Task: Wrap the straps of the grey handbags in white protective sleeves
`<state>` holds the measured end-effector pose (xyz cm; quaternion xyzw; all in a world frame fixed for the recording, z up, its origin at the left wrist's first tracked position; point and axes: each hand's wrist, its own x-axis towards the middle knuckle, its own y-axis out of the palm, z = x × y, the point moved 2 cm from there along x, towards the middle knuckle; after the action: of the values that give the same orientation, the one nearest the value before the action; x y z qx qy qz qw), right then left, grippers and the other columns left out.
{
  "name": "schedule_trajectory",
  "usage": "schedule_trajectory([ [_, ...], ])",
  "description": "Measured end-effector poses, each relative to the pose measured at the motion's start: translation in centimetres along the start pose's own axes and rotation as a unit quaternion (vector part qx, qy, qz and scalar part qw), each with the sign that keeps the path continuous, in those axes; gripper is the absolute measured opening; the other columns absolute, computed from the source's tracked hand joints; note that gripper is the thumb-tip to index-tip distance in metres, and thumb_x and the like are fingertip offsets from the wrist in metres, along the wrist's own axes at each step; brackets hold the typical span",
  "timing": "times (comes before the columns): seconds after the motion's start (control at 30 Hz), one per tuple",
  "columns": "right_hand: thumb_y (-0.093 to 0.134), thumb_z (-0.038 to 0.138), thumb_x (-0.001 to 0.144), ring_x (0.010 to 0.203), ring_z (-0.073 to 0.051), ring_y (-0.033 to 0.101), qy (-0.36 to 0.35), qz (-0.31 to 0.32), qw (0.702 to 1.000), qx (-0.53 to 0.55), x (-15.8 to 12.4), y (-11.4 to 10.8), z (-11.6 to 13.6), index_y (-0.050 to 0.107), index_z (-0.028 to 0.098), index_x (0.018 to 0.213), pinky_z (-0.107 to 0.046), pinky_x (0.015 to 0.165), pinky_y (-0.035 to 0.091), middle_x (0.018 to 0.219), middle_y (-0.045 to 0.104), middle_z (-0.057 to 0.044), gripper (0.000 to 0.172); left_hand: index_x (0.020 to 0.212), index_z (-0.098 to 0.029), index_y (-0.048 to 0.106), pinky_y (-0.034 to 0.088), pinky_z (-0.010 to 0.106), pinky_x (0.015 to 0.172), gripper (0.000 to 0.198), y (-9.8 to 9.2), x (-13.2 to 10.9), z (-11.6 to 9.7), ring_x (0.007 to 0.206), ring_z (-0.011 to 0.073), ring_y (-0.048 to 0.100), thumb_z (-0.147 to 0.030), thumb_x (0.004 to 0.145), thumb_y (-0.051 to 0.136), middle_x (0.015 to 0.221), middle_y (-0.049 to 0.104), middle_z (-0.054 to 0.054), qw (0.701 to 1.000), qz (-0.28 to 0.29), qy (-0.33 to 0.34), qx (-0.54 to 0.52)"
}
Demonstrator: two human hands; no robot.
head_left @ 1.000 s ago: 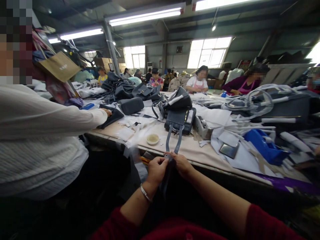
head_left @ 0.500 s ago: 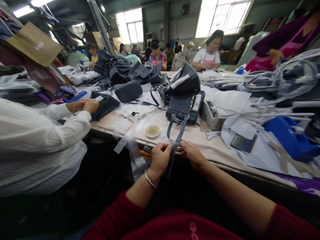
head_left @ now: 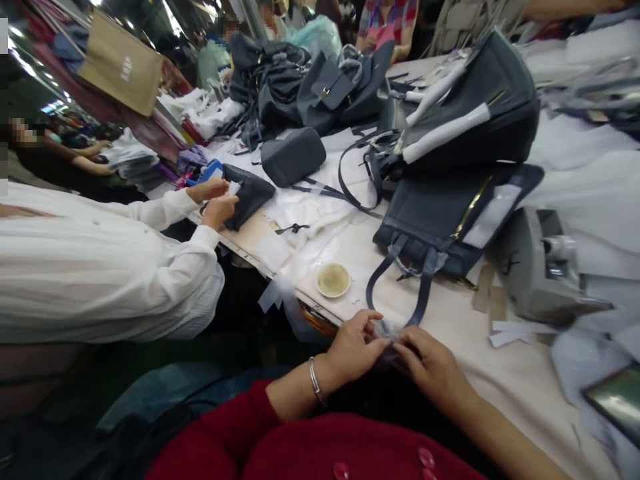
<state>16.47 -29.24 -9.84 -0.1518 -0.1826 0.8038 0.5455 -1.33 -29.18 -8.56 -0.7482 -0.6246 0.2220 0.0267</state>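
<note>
A dark grey handbag (head_left: 440,217) lies flat on the beige table (head_left: 460,347), its two straps (head_left: 395,287) running toward me. My left hand (head_left: 353,347) and my right hand (head_left: 430,367) meet at the table's near edge, both pinched on the looped end of those straps, which is wrapped in something pale. A silver bracelet circles my left wrist. Another dark bag (head_left: 480,113) with white-wrapped handles rests on top behind.
A small round dish (head_left: 333,279) sits left of the straps. A grey tape dispenser (head_left: 545,273) and paper scraps lie to the right, a phone (head_left: 617,400) at the far right. A person in white (head_left: 100,267) handles a dark pouch (head_left: 247,193) at left. More bags are piled behind.
The view has tilted down and closer to the table. My hands have stayed on the strap end, now resting lower at the table edge. The person in white keeps working the pouch.
</note>
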Motion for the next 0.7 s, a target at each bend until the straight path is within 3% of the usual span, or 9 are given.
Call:
schedule_trajectory([
  [0.1, 0.051, 0.028, 0.092, 0.069, -0.020, 0.056, 0.003, 0.023, 1.000, -0.010, -0.6, -0.9, 1.0, 0.053, 0.025, 0.076, -0.034, 0.065, 0.046, 0.074, 0.059, -0.002, 0.016, 0.126, -0.022, 0.061, 0.047, 0.021, 0.059, 0.054, -1.2, 0.3, -1.5, 0.063, 0.0116, 0.056, -0.025, 0.074, 0.072, 0.075, 0.063, -0.002, 0.994, 0.095, 0.003, 0.047],
  [0.3, 0.048, 0.021, 0.092, 0.073, -0.019, 0.056, -0.019, 0.093, 0.993, -0.070, -0.8, -3.3, 3.0, 0.056, 0.022, 0.080, -0.032, 0.069, 0.045, 0.078, 0.061, -0.004, 0.014, 0.095, -0.020, 0.071, 0.042, 0.022, 0.057, 0.022, -3.0, 2.4, -4.5, 0.058, 0.0136, 0.057, -0.026, 0.074, 0.070, 0.066, 0.065, -0.002, 0.964, 0.218, 0.005, 0.155],
  [0.43, 0.048, 0.018, 0.091, 0.077, -0.020, 0.057, -0.029, 0.134, 0.983, -0.124, -1.0, -4.3, 3.4, 0.060, 0.021, 0.086, -0.031, 0.071, 0.045, 0.083, 0.063, -0.006, 0.013, 0.077, -0.022, 0.071, 0.040, 0.024, 0.061, 0.007, -3.3, 3.4, -6.0, 0.059, 0.0162, 0.057, -0.020, 0.074, 0.066, 0.064, 0.066, 0.000, 0.937, 0.236, 0.032, 0.256],
  [0.53, 0.048, 0.017, 0.090, 0.080, -0.021, 0.058, -0.036, 0.140, 0.975, -0.168, -0.4, -5.3, 3.5, 0.062, 0.021, 0.086, -0.032, 0.072, 0.046, 0.086, 0.063, -0.007, 0.015, 0.070, -0.022, 0.071, 0.041, 0.026, 0.065, 0.008, -3.4, 4.1, -6.7, 0.063, 0.0183, 0.057, -0.018, 0.074, 0.066, 0.066, 0.066, 0.003, 0.922, 0.235, 0.040, 0.306],
  [0.7, 0.051, 0.014, 0.088, 0.094, -0.025, 0.057, -0.036, 0.065, 0.979, -0.189, 2.5, -8.7, 3.8, 0.062, 0.019, 0.080, -0.037, 0.084, 0.047, 0.095, 0.063, -0.012, 0.015, 0.073, -0.018, 0.075, 0.045, 0.032, 0.075, 0.011, -3.8, 5.5, -8.0, 0.078, 0.0233, 0.059, -0.019, 0.076, 0.064, 0.085, 0.065, 0.011, 0.894, 0.201, 0.086, 0.392],
])
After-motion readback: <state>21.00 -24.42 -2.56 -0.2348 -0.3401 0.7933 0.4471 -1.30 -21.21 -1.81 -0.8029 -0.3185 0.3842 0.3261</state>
